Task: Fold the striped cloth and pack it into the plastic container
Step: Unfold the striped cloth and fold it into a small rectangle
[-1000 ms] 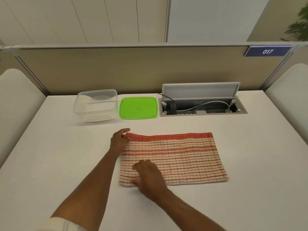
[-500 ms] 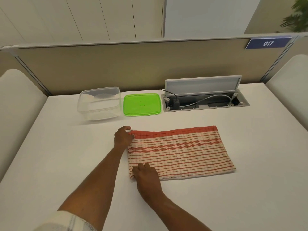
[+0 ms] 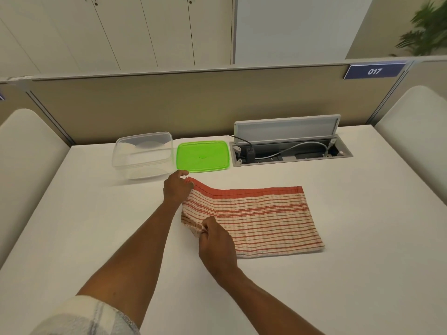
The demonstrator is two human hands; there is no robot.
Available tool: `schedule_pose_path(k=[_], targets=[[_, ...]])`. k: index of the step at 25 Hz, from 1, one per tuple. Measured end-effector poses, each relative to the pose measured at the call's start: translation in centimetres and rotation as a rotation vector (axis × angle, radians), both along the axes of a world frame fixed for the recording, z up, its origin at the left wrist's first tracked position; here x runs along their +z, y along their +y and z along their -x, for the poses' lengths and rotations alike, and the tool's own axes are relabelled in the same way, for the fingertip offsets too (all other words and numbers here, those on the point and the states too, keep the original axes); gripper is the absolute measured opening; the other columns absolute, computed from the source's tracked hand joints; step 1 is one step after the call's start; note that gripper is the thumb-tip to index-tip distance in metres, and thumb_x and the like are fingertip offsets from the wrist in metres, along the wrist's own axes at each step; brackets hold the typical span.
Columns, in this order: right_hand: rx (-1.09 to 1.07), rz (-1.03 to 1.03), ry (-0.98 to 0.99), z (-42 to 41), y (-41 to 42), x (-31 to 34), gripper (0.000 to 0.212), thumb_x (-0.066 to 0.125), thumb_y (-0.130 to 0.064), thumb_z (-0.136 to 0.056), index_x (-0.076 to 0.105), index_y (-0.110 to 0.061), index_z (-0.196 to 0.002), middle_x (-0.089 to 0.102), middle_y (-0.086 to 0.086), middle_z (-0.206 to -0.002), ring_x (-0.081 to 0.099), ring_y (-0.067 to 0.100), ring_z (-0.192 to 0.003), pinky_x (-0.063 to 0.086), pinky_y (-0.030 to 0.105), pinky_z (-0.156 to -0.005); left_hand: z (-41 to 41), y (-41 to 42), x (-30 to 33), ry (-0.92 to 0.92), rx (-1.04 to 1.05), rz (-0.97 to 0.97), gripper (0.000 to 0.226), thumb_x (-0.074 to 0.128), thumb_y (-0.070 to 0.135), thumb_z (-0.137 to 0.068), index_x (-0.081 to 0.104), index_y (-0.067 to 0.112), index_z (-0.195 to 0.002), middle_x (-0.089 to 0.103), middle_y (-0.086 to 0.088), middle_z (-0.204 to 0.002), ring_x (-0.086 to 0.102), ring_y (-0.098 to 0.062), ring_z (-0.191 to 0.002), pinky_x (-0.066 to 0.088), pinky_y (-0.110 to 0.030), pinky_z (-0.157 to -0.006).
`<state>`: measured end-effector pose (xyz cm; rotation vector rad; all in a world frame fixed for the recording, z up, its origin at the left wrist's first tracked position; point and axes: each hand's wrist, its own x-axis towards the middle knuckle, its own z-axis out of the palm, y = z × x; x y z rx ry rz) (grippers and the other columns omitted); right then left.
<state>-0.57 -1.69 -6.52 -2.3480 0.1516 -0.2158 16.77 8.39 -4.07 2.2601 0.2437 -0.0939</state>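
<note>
Head view: the red-and-cream striped cloth (image 3: pixel 254 218) lies mid-table, near the clear plastic container (image 3: pixel 142 154). Its left corners are pinched, far by the left hand (image 3: pixel 175 188), near by the right hand (image 3: pixel 214 240). Folding is in hand; the lifted edge is next to be carried rightward.

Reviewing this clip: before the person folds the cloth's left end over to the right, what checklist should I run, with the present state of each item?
1. Left hand pinching the striped cloth at its far left corner: ok.
2. Right hand pinching the near left corner: ok.
3. Both corners raised off the table: ok.
4. Right half of the cloth lying flat: ok.
5. Plastic container open, green lid beside it: ok.
6. Layers inside the fold aligned: cannot tell.
</note>
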Motion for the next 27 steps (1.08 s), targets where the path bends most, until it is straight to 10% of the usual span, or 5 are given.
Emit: schedule_pose_path(k=[9,16,27], targets=[[-0.265,-0.329,-0.067,1.3,-9.4,2.8,0.005,0.052,-0.022,-0.095,0.050,-0.026,-0.097,0.063,-0.011,-0.082,0.063,0.007,-0.064,0.051,0.012,-0.048,-0.4,-9.9,2.6,-0.029,0.009,0.101,0.041,0.068,0.017,-0.083,0.061,0.014,-0.124,0.068,-0.012,-0.119,0.063,-0.029,-0.106,0.050,-0.036,-0.091],[-0.466,-0.626,0.139,3.5,-18.1,1.4,0.014,0.056,-0.022,-0.093,0.053,-0.019,-0.106,0.066,-0.001,-0.100,0.070,0.017,-0.083,0.062,0.030,-0.060,0.8,-20.9,1.2,0.027,-0.037,0.165,0.054,0.068,0.022,-0.085,0.049,0.018,-0.135,0.058,-0.010,-0.137,0.057,-0.028,-0.119,0.046,-0.037,-0.098],[-0.513,-0.554,0.320,5.6,-25.4,-2.3,0.023,0.054,-0.022,-0.094,0.053,-0.016,-0.116,0.065,0.003,-0.113,0.067,0.024,-0.096,0.060,0.041,-0.083,2.1,-30.5,-2.8,0.124,-0.113,0.103,0.053,0.069,0.024,-0.089,0.045,0.021,-0.136,0.057,-0.008,-0.135,0.053,-0.014,-0.094,0.045,-0.024,-0.077]])
